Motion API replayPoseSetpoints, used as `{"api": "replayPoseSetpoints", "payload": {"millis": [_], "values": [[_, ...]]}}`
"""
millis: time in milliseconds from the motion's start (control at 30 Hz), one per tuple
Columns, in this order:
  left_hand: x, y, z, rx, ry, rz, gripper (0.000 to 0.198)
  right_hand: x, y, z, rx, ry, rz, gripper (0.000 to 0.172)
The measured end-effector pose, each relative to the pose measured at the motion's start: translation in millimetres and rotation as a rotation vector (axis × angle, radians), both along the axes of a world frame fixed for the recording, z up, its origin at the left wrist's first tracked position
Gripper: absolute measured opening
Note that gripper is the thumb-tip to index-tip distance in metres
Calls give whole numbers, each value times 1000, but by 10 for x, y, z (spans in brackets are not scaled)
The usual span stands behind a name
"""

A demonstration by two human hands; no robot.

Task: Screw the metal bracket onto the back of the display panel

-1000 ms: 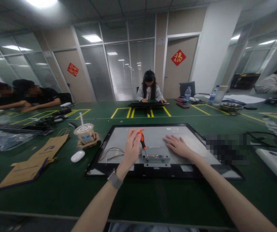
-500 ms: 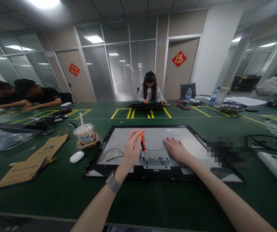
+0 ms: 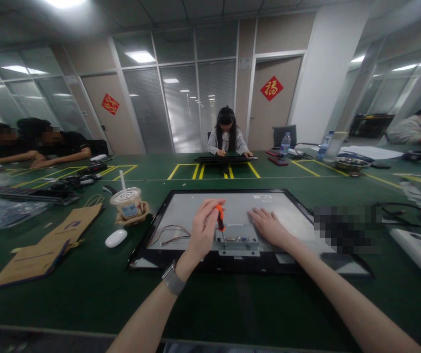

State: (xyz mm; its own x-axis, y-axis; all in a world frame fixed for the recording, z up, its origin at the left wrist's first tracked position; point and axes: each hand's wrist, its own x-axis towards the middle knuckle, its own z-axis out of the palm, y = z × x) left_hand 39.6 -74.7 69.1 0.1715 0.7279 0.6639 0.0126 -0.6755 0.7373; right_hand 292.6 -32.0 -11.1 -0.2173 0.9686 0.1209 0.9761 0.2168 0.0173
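Note:
My left hand (image 3: 206, 223), with a watch on its wrist, closes round the handle of an orange and black screwdriver (image 3: 220, 219). The screwdriver stands nearly upright, its tip down at the left end of a metal bracket (image 3: 237, 245) with connector ports. That bracket sits near the front edge of a flat display panel (image 3: 217, 206), which lies back side up in a black frame. Flat on the panel's grey back rests my right hand (image 3: 269, 226), fingers spread, holding nothing. Thin wires (image 3: 169, 234) lie on the panel left of my left hand.
Left of the panel are a lidded drink cup (image 3: 127, 203) in a cardboard holder, a white mouse-shaped case (image 3: 116, 238) and a brown paper bag (image 3: 44, 245). A white device (image 3: 418, 255) and cables lie at right. A person (image 3: 228, 135) works across the green table (image 3: 210, 304).
My left hand and the screwdriver handle have shifted slightly to the right, and the handle is tilted differently. My right hand stays flat on the panel.

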Motion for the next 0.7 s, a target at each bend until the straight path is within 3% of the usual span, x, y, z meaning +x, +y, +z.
{"api": "replayPoseSetpoints", "payload": {"millis": [100,300,467,700], "values": [[6,6,-5,-17,5,-5,26,12,7,-15,-1,0,7,50],[11,97,-63,15,-8,127,10,30,30,-57,21,-3,8,49],[-11,133,-57,10,-46,181,11,33,22,-54,12,0,4,49],[-25,74,-29,-30,-25,28,25,25,4,-50,31,-2,18,49]]}}
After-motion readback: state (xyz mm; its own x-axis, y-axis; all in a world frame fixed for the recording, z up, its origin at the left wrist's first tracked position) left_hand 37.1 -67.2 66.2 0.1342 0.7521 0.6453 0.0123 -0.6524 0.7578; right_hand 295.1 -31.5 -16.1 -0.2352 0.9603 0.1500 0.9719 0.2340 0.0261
